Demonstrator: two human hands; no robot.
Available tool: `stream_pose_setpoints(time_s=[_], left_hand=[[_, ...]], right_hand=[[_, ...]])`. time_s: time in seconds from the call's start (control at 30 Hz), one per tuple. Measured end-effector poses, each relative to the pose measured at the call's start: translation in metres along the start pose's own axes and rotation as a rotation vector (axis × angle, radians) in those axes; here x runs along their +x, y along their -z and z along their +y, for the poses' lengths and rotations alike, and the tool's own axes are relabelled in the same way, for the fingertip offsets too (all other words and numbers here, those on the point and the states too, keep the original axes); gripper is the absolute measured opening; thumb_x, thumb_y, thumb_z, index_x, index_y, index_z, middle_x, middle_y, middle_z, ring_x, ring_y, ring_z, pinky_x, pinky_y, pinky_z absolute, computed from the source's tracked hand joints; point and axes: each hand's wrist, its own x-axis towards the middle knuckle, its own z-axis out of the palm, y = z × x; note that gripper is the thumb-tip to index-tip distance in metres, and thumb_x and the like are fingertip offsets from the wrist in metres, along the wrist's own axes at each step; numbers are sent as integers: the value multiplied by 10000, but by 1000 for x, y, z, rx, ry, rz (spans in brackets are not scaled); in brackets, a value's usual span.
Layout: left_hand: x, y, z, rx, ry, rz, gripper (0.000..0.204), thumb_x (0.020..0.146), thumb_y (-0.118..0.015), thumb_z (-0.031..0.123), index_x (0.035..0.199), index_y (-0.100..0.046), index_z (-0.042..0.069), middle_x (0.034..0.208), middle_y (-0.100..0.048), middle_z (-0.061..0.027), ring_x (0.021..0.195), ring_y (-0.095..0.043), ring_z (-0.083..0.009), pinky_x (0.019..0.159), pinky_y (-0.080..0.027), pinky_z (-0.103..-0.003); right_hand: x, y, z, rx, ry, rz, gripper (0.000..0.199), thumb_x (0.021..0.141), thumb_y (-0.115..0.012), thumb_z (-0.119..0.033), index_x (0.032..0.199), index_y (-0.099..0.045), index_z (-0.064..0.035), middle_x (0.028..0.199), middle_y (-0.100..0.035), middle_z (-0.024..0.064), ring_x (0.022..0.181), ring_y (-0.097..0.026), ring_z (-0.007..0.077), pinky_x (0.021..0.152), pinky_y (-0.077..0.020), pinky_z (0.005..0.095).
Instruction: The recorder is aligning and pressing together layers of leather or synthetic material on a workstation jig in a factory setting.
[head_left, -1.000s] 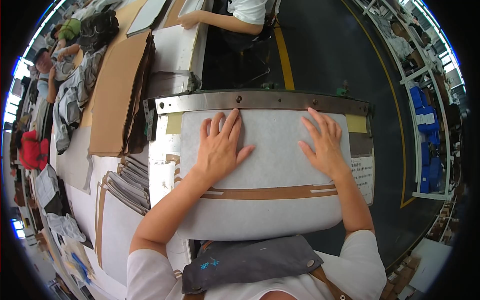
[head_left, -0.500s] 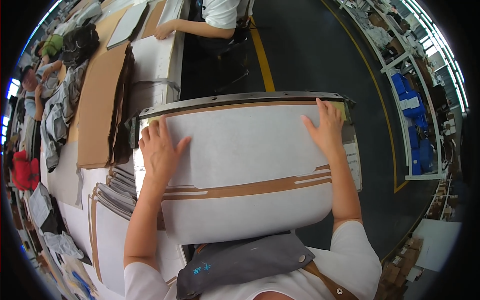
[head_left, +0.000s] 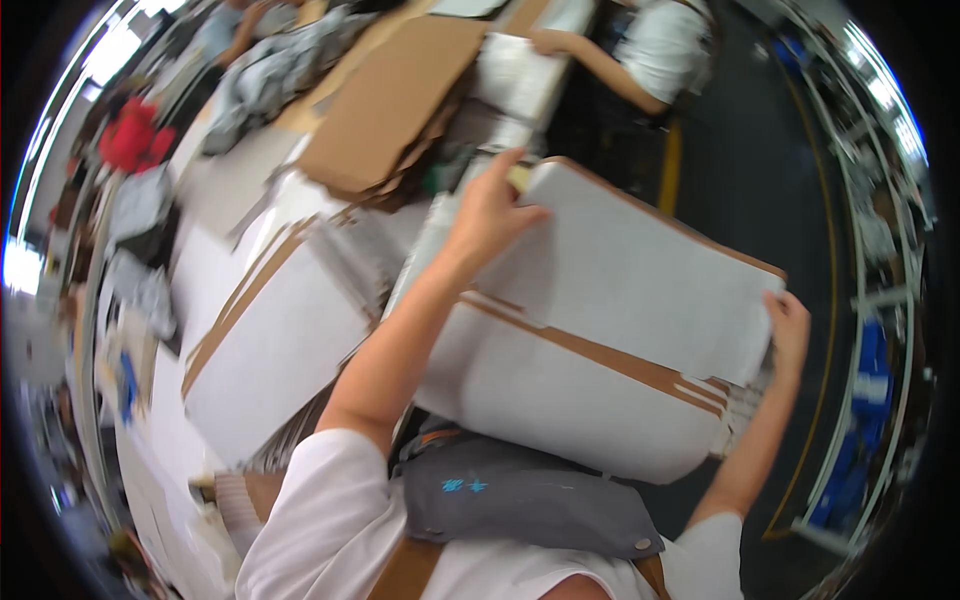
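Observation:
A large white panel with brown edging lies in front of me, its far right side raised and tilted. My left hand is at its far left corner, fingers stretched forward and the thumb apart over the white surface. At the right corner, my right hand closes on the panel's edge, the thumb on top and some fingers hidden. A brown strip runs across below this panel. Nearer to me, a second white section curves down toward my grey apron.
A stack of white pieces with brown edges lies on the left table, below brown boards. A co-worker's arm reaches over the far table. Shelving with blue bins stands beyond the dark floor on the right.
My view has turned, so the scene sits slanted. My right hand has gone from lying flat to gripping the right edge; the panel's far edge has lifted and covers the metal rail.

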Motion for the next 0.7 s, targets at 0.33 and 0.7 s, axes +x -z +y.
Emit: stream_pose_setpoints(time_s=[0.33, 0.7], left_hand=[[-224, 269, -32, 35, 303, 686, 809, 740, -719, -2, 1443, -320, 44, 932, -689, -143, 764, -661, -166, 653, -526, -255], [-266, 287, -71, 790, 255, 663, 641, 688, -793, 9, 1277, -543, 48, 1091, -610, -121, 1008, -587, -255, 853, -471, -349]], right_hand=[[-52, -143, -297, 385, 488, -638, 269, 875, -679, -250, 891, -676, 19, 711, -608, -10, 659, -514, 59, 599, -415, 224], [-113, -213, -331, 516, 696, -708, 215, 881, -632, -160, 999, -657, 17, 859, -685, 100, 760, -663, 143, 712, -522, 286]])
